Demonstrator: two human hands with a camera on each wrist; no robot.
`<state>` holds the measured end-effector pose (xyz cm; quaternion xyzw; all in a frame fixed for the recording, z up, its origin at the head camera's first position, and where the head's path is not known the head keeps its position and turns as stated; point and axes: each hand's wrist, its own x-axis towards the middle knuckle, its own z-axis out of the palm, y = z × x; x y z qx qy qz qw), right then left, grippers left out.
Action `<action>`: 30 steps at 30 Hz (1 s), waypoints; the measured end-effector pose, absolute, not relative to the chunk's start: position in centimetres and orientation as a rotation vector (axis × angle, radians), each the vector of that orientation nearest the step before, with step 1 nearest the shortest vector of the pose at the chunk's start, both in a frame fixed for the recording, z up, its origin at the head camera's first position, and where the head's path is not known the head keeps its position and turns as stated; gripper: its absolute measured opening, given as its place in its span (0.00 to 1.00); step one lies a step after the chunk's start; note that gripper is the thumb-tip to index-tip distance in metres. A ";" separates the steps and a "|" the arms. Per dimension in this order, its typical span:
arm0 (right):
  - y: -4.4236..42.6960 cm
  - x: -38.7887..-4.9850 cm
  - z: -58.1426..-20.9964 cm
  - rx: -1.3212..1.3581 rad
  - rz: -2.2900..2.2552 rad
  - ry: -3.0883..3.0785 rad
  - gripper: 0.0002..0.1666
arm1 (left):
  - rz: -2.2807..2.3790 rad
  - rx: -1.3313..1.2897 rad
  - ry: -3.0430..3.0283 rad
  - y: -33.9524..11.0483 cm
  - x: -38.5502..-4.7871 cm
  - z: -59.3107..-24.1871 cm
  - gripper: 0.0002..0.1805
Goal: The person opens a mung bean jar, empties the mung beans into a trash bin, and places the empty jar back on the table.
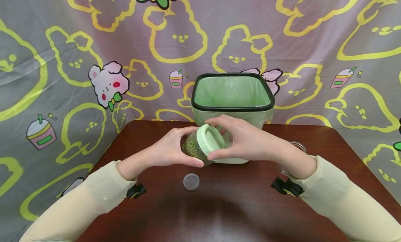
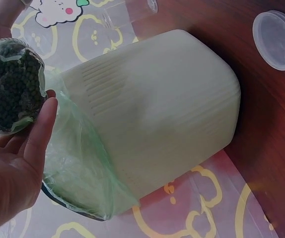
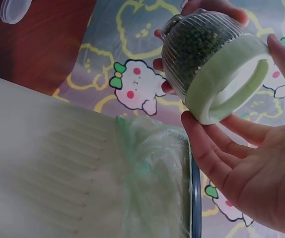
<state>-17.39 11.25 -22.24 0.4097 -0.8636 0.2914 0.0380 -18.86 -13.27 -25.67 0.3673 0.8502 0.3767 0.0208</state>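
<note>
A clear ribbed jar (image 1: 193,146) of small green beans hangs tilted above the table, its pale green lid (image 1: 210,140) facing right. My left hand (image 1: 167,148) grips the jar's body, thumb below and fingers round the far side. With thumb and fingertips my right hand (image 1: 242,137) holds the lid's rim; the right wrist view shows the lid (image 3: 227,82) on the jar (image 3: 197,49). In the left wrist view the dark green beans show through the jar's bottom (image 2: 14,87).
Behind the hands stands a pale bin (image 1: 232,161) with a black rim and a green bag liner (image 1: 232,90). A small clear round lid (image 1: 191,182) lies on the brown table (image 1: 150,207). Clear containers (image 1: 299,146) sit partly behind the right forearm. A patterned cloth (image 1: 144,106) hangs around.
</note>
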 end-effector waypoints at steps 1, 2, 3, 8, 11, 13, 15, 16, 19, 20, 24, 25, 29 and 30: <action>11.3 -17.4 -22.2 1.266 0.903 -2.644 0.45 | 1.167 1.138 2.638 -13.3 -18.9 -25.7 0.40; 11.3 -17.4 -22.3 1.276 0.910 -2.640 0.46 | 1.162 1.138 2.641 -13.3 -18.9 -25.7 0.40; 11.4 -17.4 -22.3 1.286 0.915 -2.635 0.47 | 1.159 1.139 2.643 -13.3 -18.8 -25.7 0.40; 11.5 -17.4 -22.3 1.332 0.929 -2.611 0.49 | 1.148 1.134 2.645 -13.2 -18.9 -25.8 0.40; 11.6 -17.4 -22.4 1.355 0.923 -2.595 0.50 | 1.150 1.131 2.640 -13.2 -18.9 -25.8 0.40; 11.6 -17.5 -22.4 1.368 0.918 -2.585 0.50 | 1.150 1.130 2.636 -13.2 -18.9 -25.8 0.40; 11.6 -17.5 -22.4 1.370 0.905 -2.583 0.51 | 1.150 1.132 2.637 -13.2 -19.0 -25.8 0.40; 11.7 -17.5 -22.5 1.363 0.896 -2.590 0.51 | 1.151 1.134 2.637 -13.2 -19.0 -25.8 0.40; 11.6 -17.5 -22.4 1.309 0.874 -2.633 0.50 | 1.154 1.144 2.639 -13.2 -19.0 -25.8 0.40; 11.6 -17.4 -22.4 1.280 0.864 -2.657 0.50 | 1.155 1.148 2.639 -13.2 -19.0 -25.8 0.40; 11.2 -17.2 -22.2 1.154 0.816 -2.756 0.48 | 1.162 1.153 2.632 -13.1 -19.0 -25.8 0.39; 11.1 -17.2 -22.2 1.127 0.803 -2.777 0.47 | 1.165 1.151 2.629 -13.0 -19.0 -25.8 0.39; 10.8 -17.0 -22.2 1.090 0.788 -2.793 0.41 | 1.170 1.133 2.625 -13.0 -19.0 -25.9 0.39; 10.8 -17.0 -22.2 1.090 0.796 -2.791 0.40 | 1.171 1.129 2.624 -13.0 -19.0 -25.9 0.39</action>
